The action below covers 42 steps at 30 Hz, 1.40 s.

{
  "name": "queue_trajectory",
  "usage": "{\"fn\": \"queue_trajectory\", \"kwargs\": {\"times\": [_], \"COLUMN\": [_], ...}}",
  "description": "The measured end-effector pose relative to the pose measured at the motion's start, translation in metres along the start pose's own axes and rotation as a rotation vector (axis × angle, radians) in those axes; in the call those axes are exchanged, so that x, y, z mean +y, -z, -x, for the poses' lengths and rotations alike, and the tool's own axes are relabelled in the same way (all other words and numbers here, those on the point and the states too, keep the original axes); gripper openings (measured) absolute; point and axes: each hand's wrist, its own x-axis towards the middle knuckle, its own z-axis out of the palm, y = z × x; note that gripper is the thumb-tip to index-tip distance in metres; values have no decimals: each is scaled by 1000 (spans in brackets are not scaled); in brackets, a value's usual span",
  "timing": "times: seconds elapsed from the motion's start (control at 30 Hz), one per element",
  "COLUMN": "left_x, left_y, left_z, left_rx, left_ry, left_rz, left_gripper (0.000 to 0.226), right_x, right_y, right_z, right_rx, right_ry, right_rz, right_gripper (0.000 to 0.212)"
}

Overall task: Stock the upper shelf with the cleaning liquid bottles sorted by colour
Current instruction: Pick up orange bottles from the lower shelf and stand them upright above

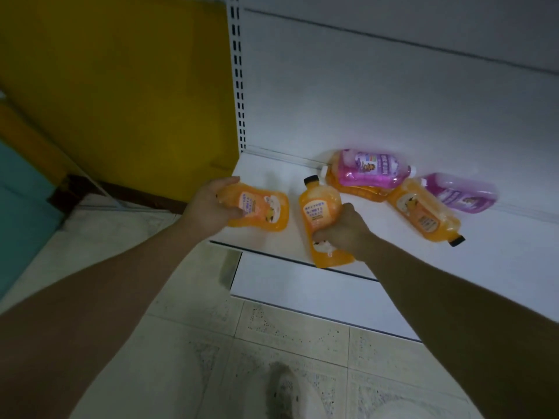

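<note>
Both hands held orange bottles over the front of a white shelf [272, 173]: the left hand [208, 207] gripped one orange bottle [260, 211] by its neck end, its base pointing right, and the right hand [341, 228] curled round the lower body of a second orange bottle [320, 213], black cap pointing away, base overhanging the shelf's front edge. Between the two held bottles was a narrow gap. To the right of the right hand, a third orange bottle [423, 214] lay on its side on the shelf, cap toward the front edge. Behind it, near the back panel [363, 101], a purple bottle [372, 170] lay on top of another orange bottle [351, 189], and a second purple bottle [462, 195] lay just beside the third orange one. Below were a lower shelf [302, 285] and tiled floor [272, 334]; a yellow panel [121, 86] stood to the left. Likely risks: the right bottle, gripped low and hanging past the edge, could slip to the floor; the stacked purple one could slide off if nudged; and the colours could stay mixed unless the loose pile were separated.
</note>
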Motion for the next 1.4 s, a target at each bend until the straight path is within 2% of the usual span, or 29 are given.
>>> {"fn": "queue_trajectory", "kwargs": {"times": [0.13,0.3,0.4,0.5,0.67,0.77,0.9,1.07,1.27,1.4], "left_x": [34,97,138,179,252,287,329,372,416,450], "left_y": [26,67,91,106,121,124,119,98,41,-5], "left_z": [30,78,109,140,192,216,236,242,256,255], "left_rx": [-58,-22,-81,-139,-302,-346,-371,-400,-349,-302], "left_ry": [-83,-209,-301,-376,-499,-575,-676,-655,-706,-708], "left_rz": [31,121,195,284,336,356,370,427,394,370], "left_gripper": [66,63,66,72,61,59,58,64,38,34], "right_x": [-8,-34,-53,-68,-86,-91,-93,-77,-40,-2], "right_y": [9,28,43,59,97,122,157,201,260,307], "right_z": [43,133,188,235,301,333,364,385,382,376], "right_rx": [94,273,373,464,593,636,690,742,788,784], "right_ry": [143,267,313,319,355,405,437,484,491,532], "right_rz": [-171,-366,-482,-554,-654,-707,-778,-858,-863,-813], "right_gripper": [89,71,50,55,55,53,54,50,60,59]}}
